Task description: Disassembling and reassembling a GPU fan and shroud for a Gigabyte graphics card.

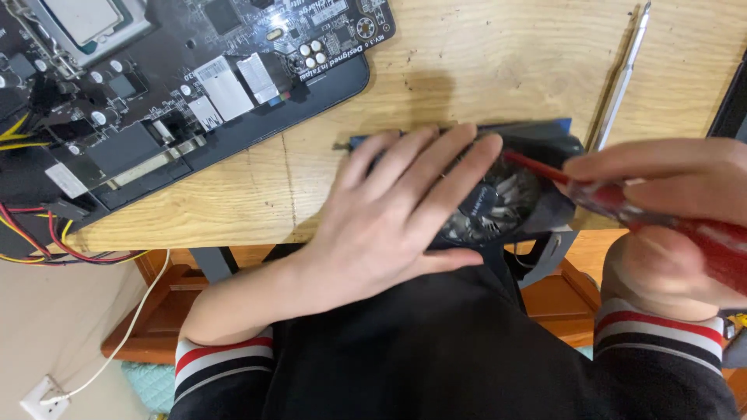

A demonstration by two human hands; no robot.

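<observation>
My left hand [393, 214] lies flat, fingers spread, on a black graphics card [506, 194] with a round fan, pressing it against the front edge of the wooden table [482, 70]. My right hand [669, 210] grips a screwdriver with a red translucent handle [646, 214]. Its red shaft slants down to the left and its tip meets the card near the fan's upper rim. The left half of the card is hidden under my left hand.
A black computer motherboard [179, 85] with its processor socket lies at the table's back left, with red, yellow and black wires [47, 241] hanging off the left edge. A slim silver tool [622, 74] lies at the back right. My dark lap is below.
</observation>
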